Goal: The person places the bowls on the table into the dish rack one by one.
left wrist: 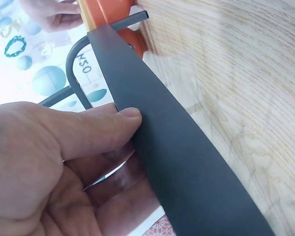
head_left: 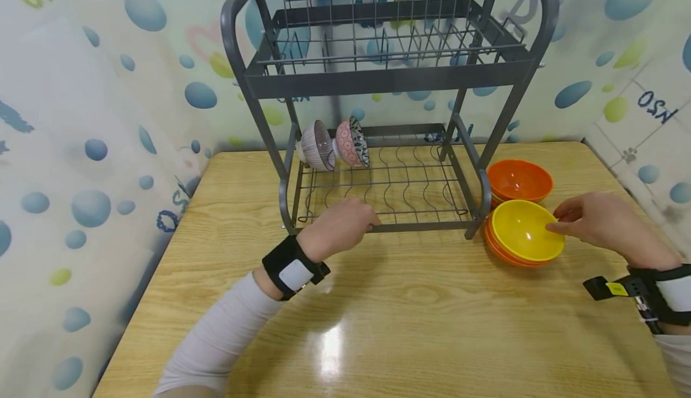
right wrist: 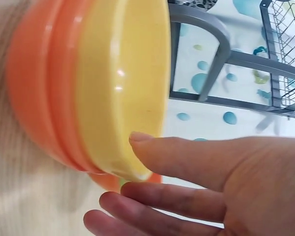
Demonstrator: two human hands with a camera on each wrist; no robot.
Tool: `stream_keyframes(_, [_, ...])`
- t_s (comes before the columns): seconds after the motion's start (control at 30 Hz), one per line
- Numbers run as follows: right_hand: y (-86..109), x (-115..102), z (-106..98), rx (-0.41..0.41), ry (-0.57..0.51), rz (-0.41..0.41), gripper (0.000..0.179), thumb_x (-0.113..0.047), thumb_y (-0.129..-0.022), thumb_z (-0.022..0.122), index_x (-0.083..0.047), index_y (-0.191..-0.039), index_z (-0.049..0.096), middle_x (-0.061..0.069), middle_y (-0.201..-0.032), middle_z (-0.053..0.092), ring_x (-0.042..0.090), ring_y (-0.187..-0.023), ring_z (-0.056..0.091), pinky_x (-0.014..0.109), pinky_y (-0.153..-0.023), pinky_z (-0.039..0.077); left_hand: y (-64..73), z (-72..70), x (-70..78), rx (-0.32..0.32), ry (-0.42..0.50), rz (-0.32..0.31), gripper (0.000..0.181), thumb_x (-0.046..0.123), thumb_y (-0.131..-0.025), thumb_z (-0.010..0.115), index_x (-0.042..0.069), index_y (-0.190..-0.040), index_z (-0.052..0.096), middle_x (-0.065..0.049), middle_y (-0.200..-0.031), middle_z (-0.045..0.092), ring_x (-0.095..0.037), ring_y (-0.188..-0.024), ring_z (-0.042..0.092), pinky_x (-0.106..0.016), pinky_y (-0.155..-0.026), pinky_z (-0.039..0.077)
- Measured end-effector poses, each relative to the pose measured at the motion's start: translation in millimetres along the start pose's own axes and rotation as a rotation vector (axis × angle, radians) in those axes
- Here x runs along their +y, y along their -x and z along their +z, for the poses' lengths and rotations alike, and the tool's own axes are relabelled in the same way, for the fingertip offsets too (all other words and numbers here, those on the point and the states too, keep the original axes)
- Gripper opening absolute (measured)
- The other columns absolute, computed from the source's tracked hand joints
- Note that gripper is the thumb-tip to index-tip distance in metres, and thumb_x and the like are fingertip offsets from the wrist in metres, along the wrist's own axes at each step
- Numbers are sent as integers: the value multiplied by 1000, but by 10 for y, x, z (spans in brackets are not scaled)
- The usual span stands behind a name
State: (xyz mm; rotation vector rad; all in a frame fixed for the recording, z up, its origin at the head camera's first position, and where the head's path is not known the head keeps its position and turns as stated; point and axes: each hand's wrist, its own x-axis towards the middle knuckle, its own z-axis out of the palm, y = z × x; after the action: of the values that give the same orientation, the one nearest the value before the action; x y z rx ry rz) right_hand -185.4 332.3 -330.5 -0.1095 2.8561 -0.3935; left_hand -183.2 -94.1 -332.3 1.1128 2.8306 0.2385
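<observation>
My left hand (head_left: 341,224) holds the front lower rail of a grey two-tier dish rack (head_left: 388,80); in the left wrist view its thumb presses the flat bar (left wrist: 152,132), fingers behind. At the right, my right hand (head_left: 615,228) pinches the rim of a yellow bowl (head_left: 526,230), thumb inside and fingers outside. That bowl sits in a stack over orange bowls (right wrist: 34,83). Behind it stands another stack topped by an orange bowl (head_left: 519,179). On the lower tier, a striped bowl (head_left: 315,146) and a pink patterned bowl (head_left: 348,144) stand on edge at the left.
A wood-grain table (head_left: 410,326) carries the rack and bowls. The rack's upper tier has wire dividers (head_left: 378,44), and its lower tier has wavy wires. A patterned wall (head_left: 108,146) closes off the back and sides. The yellow bowl's stack is close to the rack's front right foot.
</observation>
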Motion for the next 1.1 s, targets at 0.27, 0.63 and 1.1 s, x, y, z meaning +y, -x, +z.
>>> stream_keyframes(0.27, [-51,1,145,-19,-61,-12,54,-33,-80,74,11,-110,64,11,-82,66,19,-65,53,30,-56,46,7,-11,7,-9,11,-5,24,4,-94,55,11,-101,76,-7,-94,73,-20,-85,68,-29,-73,54])
stream_keyframes(0.63, [-81,-21,181,-11,-76,-12,49,-26,-81,73,13,-108,63,8,-77,65,18,-63,53,30,-55,46,-11,-5,5,0,13,5,23,5,-93,55,11,-101,77,-7,-95,74,-20,-86,68,-30,-78,55])
stream_keyframes(1.1, [-90,-31,155,3,-70,-13,43,-24,-82,73,12,-105,66,6,-72,61,20,-63,51,30,-55,43,-4,-17,9,6,17,17,23,4,-93,56,10,-101,76,-8,-96,74,-20,-87,69,-31,-79,55])
